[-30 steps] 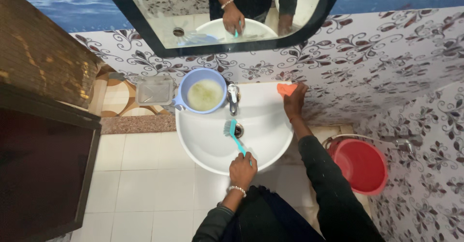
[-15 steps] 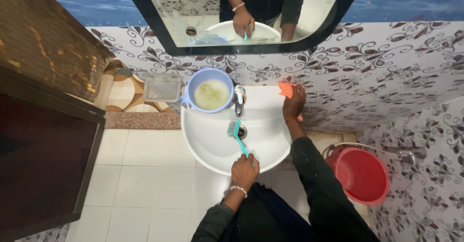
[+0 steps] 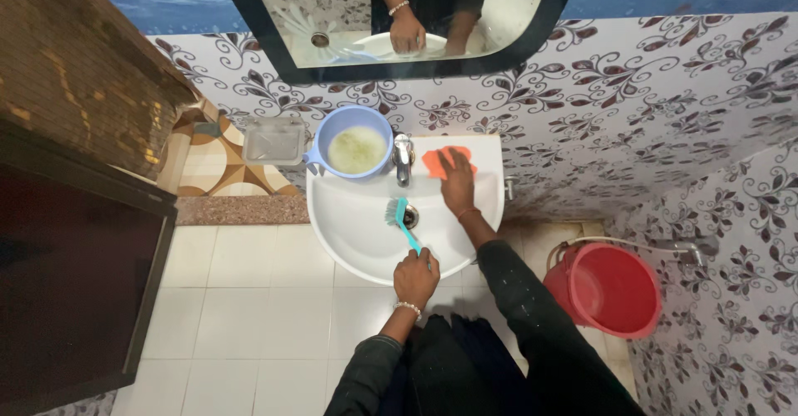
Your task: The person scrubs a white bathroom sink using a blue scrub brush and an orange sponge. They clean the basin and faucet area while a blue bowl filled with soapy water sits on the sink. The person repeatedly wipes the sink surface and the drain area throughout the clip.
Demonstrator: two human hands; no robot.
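**Wiping the basin ledge while the brush waits in the bowl**

You are pressing your right hand (image 3: 456, 182) flat on an orange cloth (image 3: 439, 158), fingers spread rather than curled, on the back ledge of the white basin (image 3: 349, 225), just right of the tap (image 3: 402, 157). Your left hand (image 3: 416, 276) is closing around the handle end of a teal brush (image 3: 401, 223) at the near rim; the bristle head is resting down in the bowl, beside the drain (image 3: 412, 215).

You are doing well to keep the palm broad on the cloth, since an even press probably lifts more than fingertip dabbing. As you are working near the tap base, consider folding an edge of the cloth into that seam, where grime likely gathers. Keeping the brush head low in the bowl should stop it flicking drips onto the ledge you are wiping.

The basin is looking smooth, glossy and rounded, so the cloth is likely sliding easily. The cloth is appearing soft and crumpled. The brush is showing a slim, rigid plastic handle and short, dense bristles. The tap is shining like polished metal.

On the ledge's left, a round blue plastic mug (image 3: 354, 143) is holding cloudy yellowish liquid. Beside it, a clear, squarish plastic container (image 3: 273, 140) is sitting. A red bucket (image 3: 604, 287) is standing on the tiled floor at your right.
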